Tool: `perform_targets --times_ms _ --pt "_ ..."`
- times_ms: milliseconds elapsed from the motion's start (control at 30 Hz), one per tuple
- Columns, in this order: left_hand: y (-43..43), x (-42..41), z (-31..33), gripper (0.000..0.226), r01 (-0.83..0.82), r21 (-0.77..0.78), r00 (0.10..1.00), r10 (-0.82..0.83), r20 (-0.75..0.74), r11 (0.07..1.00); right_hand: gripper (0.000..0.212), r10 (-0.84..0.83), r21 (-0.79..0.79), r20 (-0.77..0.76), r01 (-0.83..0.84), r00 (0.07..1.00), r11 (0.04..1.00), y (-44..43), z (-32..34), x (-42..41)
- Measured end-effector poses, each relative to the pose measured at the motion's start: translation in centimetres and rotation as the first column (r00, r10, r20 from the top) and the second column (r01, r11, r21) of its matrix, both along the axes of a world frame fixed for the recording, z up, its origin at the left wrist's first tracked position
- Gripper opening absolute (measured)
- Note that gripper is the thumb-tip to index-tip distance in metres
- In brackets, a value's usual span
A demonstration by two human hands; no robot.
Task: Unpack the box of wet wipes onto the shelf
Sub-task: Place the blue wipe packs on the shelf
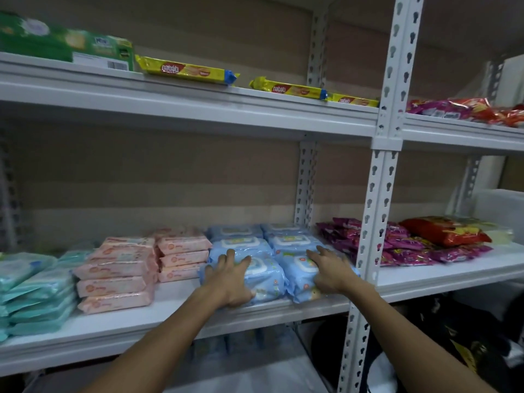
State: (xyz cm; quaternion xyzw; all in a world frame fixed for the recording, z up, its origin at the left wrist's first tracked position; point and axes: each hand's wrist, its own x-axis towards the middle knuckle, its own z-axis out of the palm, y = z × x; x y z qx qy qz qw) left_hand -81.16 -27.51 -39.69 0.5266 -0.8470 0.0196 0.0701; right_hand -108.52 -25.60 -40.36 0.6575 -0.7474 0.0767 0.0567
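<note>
Both hands rest on the blue packs (pixel 269 279) at the shelf's (pixel 141 321) front edge, just beside the post (pixel 377 222). The left hand (pixel 229 279) and right hand (pixel 329 275) lie with fingers spread, pressing on the packs' tops (thumbs seem to sit at the packs' front, though blur hides this). The front packs look to overhang the edge; slick film and an uneven shove could slide one off.

The left hand (pixel 229 282) and right hand (pixel 329 272) cover much of the front blue packs (pixel 266 276); whether they grip or just press cannot be told. The teal packs (pixel 31 293) run off the left edge, a post (pixel 377 222) hides part of the purple bags (pixel 340 236), and the pink packs' (pixel 116 270) print is blurred.
</note>
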Motion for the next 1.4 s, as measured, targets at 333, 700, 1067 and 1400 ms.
perform_targets --times_ms 333,700,1067,1400 --pt "-1.0 0.1 -2.0 0.073 0.060 -0.155 0.992 -0.076 -0.102 0.986 0.065 -0.057 -0.252 0.118 0.086 0.991 0.964 -1.5 -2.3 -0.6" --pt "-1.6 0.3 -1.7 0.071 0.098 -0.182 0.986 -0.120 -0.113 0.978 0.070 0.046 -0.230 0.159 -0.008 0.986 0.973 -3.5 -1.9 -0.5" --pt "-0.7 -1.0 -3.0 0.082 0.029 -0.310 1.000 -0.029 0.005 0.950 0.086 -0.151 -0.330 0.058 0.161 0.987 0.930 -2.1 -5.8 0.8" --pt "-1.2 -1.0 -3.0 0.069 0.013 -0.263 1.000 -0.018 -0.017 0.965 0.080 -0.108 -0.246 0.105 0.131 0.989 0.960 -2.4 -4.9 0.5"
